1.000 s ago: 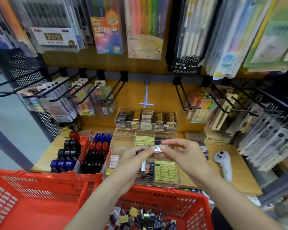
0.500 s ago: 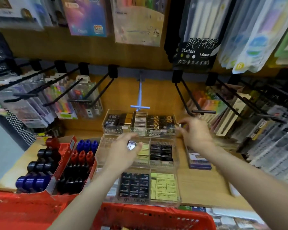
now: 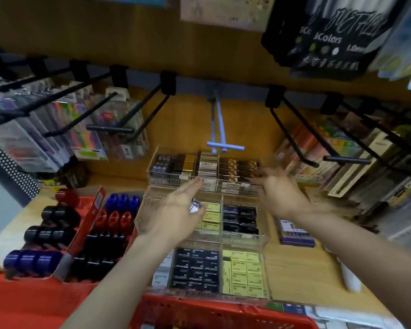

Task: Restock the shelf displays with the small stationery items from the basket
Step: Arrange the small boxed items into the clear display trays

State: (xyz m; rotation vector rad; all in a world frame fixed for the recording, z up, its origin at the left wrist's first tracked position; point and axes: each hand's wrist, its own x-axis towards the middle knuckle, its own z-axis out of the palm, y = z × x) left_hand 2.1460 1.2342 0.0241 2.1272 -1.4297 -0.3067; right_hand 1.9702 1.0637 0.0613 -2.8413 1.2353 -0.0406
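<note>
Stationery item (image 3: 195,206), small and silvery, sits pinched at the fingertips of the left hand (image 3: 176,210) above the middle tier of a clear acrylic display (image 3: 244,241) on the wooden shelf (image 3: 294,269). The right hand (image 3: 277,189), blurred, reaches to the top tier's right end beside gold-and-black boxes (image 3: 237,168); whether it holds anything cannot be told. A black hanging pack (image 3: 330,36) reads "3Colors". The red basket's rim (image 3: 211,314) crosses the lower edge of the head view.
</note>
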